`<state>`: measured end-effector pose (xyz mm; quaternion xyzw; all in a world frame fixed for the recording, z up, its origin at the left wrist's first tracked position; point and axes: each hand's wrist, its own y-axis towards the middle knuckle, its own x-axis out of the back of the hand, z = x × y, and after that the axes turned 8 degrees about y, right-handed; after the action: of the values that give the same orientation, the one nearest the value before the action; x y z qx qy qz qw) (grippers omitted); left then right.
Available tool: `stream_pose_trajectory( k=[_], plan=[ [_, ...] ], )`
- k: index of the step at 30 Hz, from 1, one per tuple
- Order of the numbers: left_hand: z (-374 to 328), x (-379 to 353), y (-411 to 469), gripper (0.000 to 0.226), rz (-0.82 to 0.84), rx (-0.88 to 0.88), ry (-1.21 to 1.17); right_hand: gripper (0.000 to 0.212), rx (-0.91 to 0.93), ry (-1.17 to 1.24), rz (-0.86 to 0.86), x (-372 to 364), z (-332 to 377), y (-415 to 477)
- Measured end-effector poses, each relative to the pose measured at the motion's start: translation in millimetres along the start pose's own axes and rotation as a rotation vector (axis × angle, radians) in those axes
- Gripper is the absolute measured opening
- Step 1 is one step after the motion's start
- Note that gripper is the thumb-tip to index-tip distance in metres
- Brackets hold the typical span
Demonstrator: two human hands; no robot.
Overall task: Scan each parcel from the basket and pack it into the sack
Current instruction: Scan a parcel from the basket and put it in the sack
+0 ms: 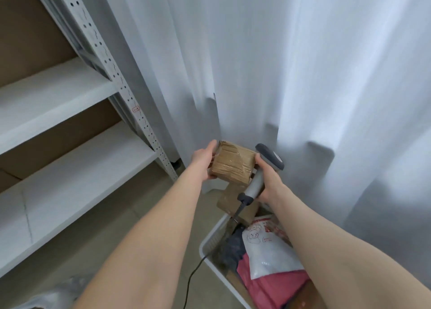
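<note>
Parcels are lying heaped in the white plastic basket [213, 236] under the right forearm, among them a white plastic mailer bag with red print [265, 248], a pink plastic mailer [272, 290] and plain brown cardboard boxes [235, 202]. Beneath the left forearm a crumpled pale translucent sheet [56, 294] is showing at the edge; whether it is the sack I cannot tell. Between the two hands, raised above the basket, a brown cardboard box wrapped in clear tape [233, 165] is being held up, so the scanning step seems to be in hand. The left hand [203, 161] is gripping the box's left side. The right hand [268, 182] is clasping the handle of a grey handheld barcode scanner [270, 157], whose black cable [198, 265] is trailing down between the forearms, and its fingertips are touching the box's right side. No label is showing, so the next move probably calls for turning the box to find its barcode, aiming the scanner head at it, then carrying the box to the sack.
</note>
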<state>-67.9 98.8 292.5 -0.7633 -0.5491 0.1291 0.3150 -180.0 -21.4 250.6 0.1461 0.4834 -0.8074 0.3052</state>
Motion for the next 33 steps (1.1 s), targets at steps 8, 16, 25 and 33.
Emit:
stream_pose_trajectory(
  k=[8,16,25,33],
  plan=[
    [-30.4,38.1,-33.1,0.062,-0.035,0.053,-0.057,0.037,0.052,-0.096,0.157,-36.3,-2.4,-37.4],
    [-62.3,80.2,-60.1,0.039,0.063,-0.025,-0.021,0.038,0.075,-0.093,0.241,-69.3,-2.1,-61.2],
    [-78.1,92.9,-66.2,0.102,0.098,-0.391,0.240,0.031,0.107,-0.153,0.172,-98.5,6.0,-79.5],
    [-74.7,107.0,-64.6,0.048,0.190,-0.168,0.134,0.026,0.292,-0.203,0.143,-114.2,6.2,-80.0]
  ],
)
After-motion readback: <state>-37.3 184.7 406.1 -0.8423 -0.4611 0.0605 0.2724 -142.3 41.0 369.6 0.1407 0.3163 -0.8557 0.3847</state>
